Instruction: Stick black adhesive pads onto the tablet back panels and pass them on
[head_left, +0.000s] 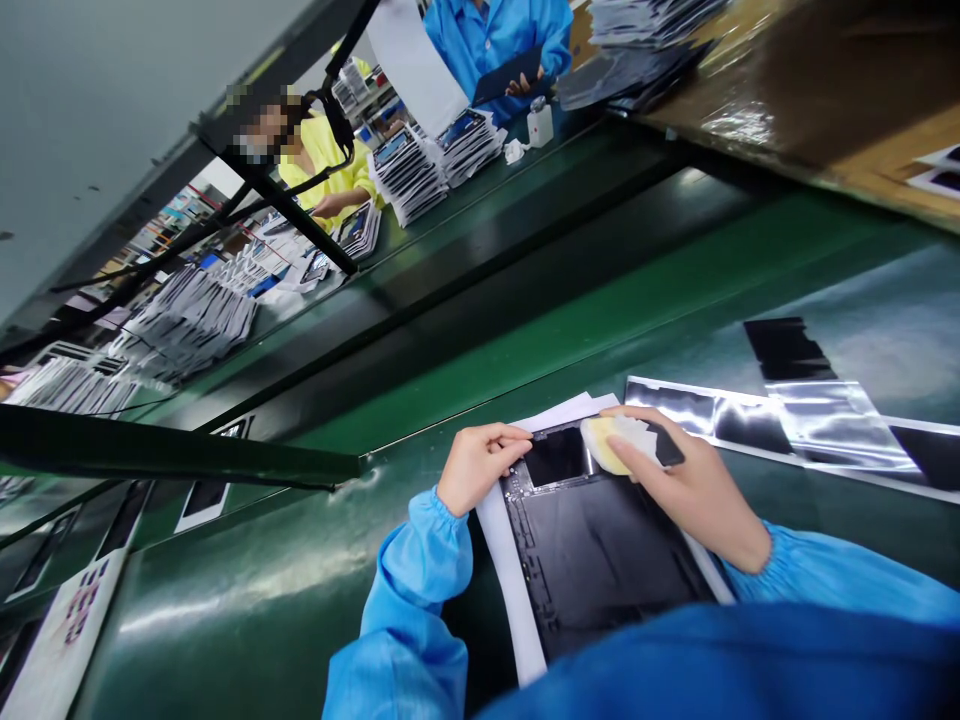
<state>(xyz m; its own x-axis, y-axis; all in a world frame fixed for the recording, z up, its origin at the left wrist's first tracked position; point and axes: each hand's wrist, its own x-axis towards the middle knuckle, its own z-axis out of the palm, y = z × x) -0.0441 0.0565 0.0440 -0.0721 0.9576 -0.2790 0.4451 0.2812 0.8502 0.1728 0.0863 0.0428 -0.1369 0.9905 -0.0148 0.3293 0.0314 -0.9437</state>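
A black rectangular panel (600, 550) lies on a white sheet (510, 580) on the green table in front of me. My left hand (476, 465) is curled shut, its fingertips pinching the panel's far left corner. My right hand (686, 480) presses a pale yellow and white cloth pad (611, 440) flat against the far edge of the panel, fingers stretched over it. Both my sleeves are blue.
Shiny silver and black film strips (795, 420) lie to the right on the green table (262, 600). A dark conveyor belt (525, 280) runs across the middle. Beyond it sit stacks of panels (427, 165), a white bottle (540, 122) and two other people in yellow and blue.
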